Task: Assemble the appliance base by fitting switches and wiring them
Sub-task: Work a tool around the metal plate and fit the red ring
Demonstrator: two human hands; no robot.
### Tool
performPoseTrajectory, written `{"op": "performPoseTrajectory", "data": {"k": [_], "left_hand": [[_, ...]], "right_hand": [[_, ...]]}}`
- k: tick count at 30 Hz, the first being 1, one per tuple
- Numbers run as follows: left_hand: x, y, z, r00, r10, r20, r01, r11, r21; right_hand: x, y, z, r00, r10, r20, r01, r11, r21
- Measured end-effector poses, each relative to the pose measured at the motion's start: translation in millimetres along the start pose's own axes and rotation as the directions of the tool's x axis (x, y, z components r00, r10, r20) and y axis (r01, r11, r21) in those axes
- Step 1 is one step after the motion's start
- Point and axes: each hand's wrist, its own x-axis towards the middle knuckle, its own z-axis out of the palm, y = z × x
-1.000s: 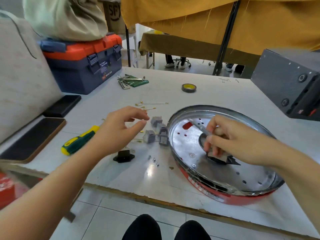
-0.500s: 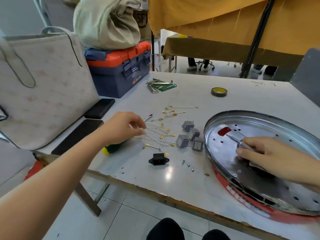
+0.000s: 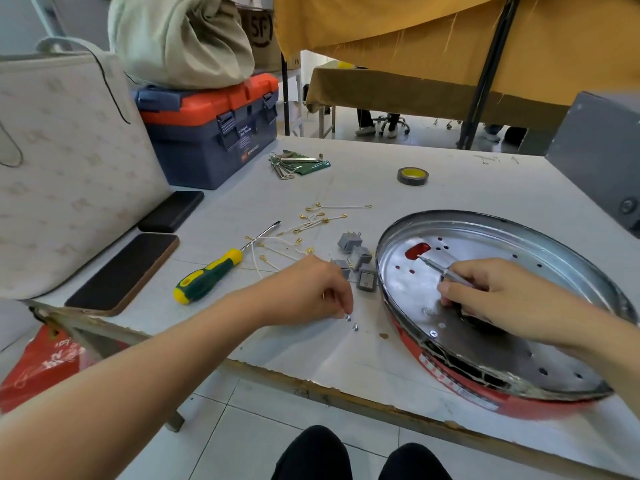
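The appliance base (image 3: pixel 491 237), a round metal pan with a red rim, lies at the table's (image 3: pixel 346 355) near right edge, where the right hand (image 3: pixel 512 299) grips a small silver screwdriver (image 3: pixel 441 270) inside it while the left hand (image 3: pixel 304 289) pinches a tiny screw (image 3: pixel 348 317) just beside the grey switches (image 3: pixel 358 263).

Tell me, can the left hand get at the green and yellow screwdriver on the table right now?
Probably yes. The green and yellow screwdriver lies in the open on the table, nothing on it, just left of the left hand. But that hand's fingertips are at the small screws, so it may be busy.
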Motion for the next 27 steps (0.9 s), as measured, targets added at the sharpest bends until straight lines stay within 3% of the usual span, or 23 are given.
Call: {"op": "performPoseTrajectory", "data": {"k": [5, 10, 14, 20, 23, 27], "left_hand": [[0, 0, -1, 1.0, -0.006, 0.01, 0.005, 0.997, 0.071], [-2, -2, 5, 0.996, 0.022, 0.09, -0.045, 0.963, 0.267], [-5, -3, 10, 0.997, 0.04, 0.071, -0.062, 0.934, 0.353], [2, 14, -2, 0.974, -0.006, -0.228, -0.005, 0.999, -0.051], [11, 18, -8, 0.957, -0.088, -0.276, 0.015, 0.967, -0.256], [29, 14, -11, 0.89, -0.301, -0.341, 0.11, 0.87, -0.481]], "right_hand": [[0, 3, -1, 1.0, -0.014, -0.021, 0.015, 0.999, 0.04], [1, 7, -7, 0.999, -0.032, -0.039, 0.036, 0.991, 0.131], [3, 12, -20, 0.993, -0.084, -0.084, 0.09, 0.993, 0.071], [17, 12, -30, 0.982, -0.164, -0.092, 0.151, 0.979, -0.137], [26, 11, -35, 0.979, -0.175, -0.109, 0.156, 0.974, -0.166], [38, 15, -41, 0.978, -0.17, -0.117, 0.136, 0.958, -0.254]]}}
